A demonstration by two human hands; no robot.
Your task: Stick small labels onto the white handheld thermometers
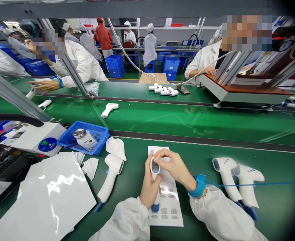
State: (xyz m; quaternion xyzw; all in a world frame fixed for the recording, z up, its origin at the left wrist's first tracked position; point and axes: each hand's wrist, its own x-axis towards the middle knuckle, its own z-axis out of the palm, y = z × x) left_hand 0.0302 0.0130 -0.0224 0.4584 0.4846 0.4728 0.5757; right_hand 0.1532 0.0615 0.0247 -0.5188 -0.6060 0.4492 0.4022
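My left hand (149, 187) is wrapped round a white infrared thermometer (155, 175), whose small display faces up and whose blue-ended handle points toward me. Over its display end, my right hand (174, 164) has thumb and forefinger pinched against the rim; whatever is between them is too small to make out. A blue wrist strap (200, 185) with a cord circles my right wrist. Beneath both hands lies a sheet of printed labels (171, 204). Another thermometer (111, 175) rests to the left, and two more thermometers (225, 174) lie at the right.
Glossy white sheets (54, 197) cover the left bench, near crumpled wipes (116, 147) and a blue tray (103, 142) holding a bottle. Beyond runs a green conveyor (187, 122) carrying a thermometer (109, 108). Co-workers sit across it. The blue cord stretches off to the right.
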